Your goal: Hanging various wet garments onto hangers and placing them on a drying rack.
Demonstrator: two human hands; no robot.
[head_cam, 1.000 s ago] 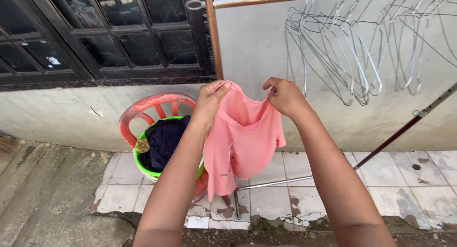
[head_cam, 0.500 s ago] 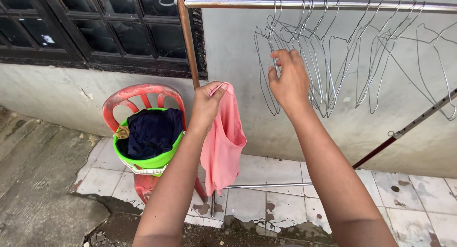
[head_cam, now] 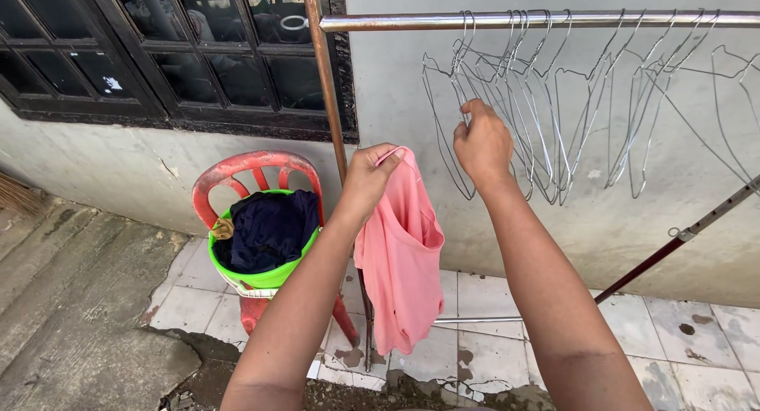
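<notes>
Green basin (head_cam: 265,278) holding dark clothes (head_cam: 269,229), left hand (head_cam: 370,177) grip clamped on pink shirt (head_cam: 400,253), right hand (head_cam: 483,142) grip pinching wire hanger (head_cam: 459,154)

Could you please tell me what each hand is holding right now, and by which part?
The left hand holds the pink shirt by its top edge. The right hand closes its grip on a wire hanger hanging on the rail.

We have 1 view only, from a camera on the person's head, so no 2nd view shares the scene. It looks forward and slightly down along both forearms, close to the hands, toward a grey wall (head_cam: 412,94). The metal rail (head_cam: 538,19) runs along the top edge, tiled floor (head_cam: 491,300) below.
</notes>
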